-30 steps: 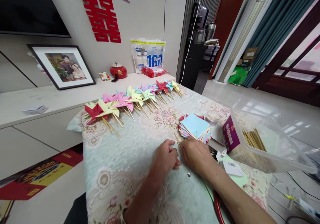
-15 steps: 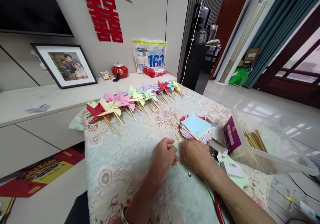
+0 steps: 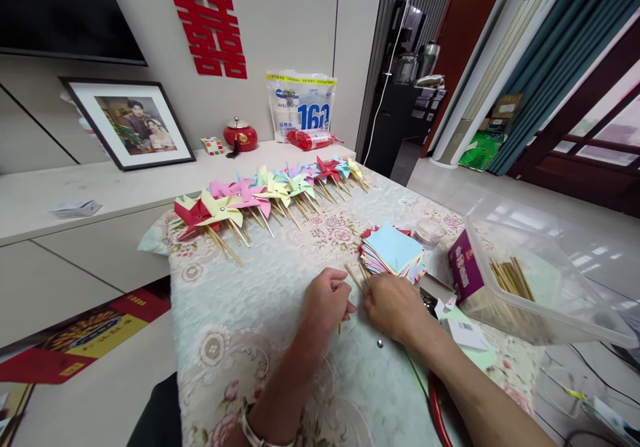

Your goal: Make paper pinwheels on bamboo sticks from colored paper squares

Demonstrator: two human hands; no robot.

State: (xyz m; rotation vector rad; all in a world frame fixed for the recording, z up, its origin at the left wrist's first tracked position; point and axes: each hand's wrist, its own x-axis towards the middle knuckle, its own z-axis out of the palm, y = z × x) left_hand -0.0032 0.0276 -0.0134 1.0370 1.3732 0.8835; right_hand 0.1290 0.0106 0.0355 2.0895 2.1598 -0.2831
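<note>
My left hand [image 3: 327, 302] and my right hand [image 3: 393, 306] rest close together on the floral tablecloth [image 3: 260, 300]. Thin wooden sticks [image 3: 356, 276] lie between them, and both hands pinch at these sticks. One stick end pokes out below my left fingers. Just beyond my right hand sits a stack of coloured paper squares [image 3: 393, 252], light blue on top. A row of finished paper pinwheels [image 3: 265, 194] on sticks lies along the far side of the table.
A clear plastic box [image 3: 540, 280] holding more sticks stands at the right, next to a purple carton [image 3: 463, 270] and a small clear jar [image 3: 429, 232]. A metal pin [image 3: 379, 343] lies near my right wrist. A framed photo [image 3: 131, 124] leans on the cabinet behind.
Both hands stayed in place, fingers working the sticks. My left hand curled tighter and a stick end now shows beneath it. The view tilted slightly.
</note>
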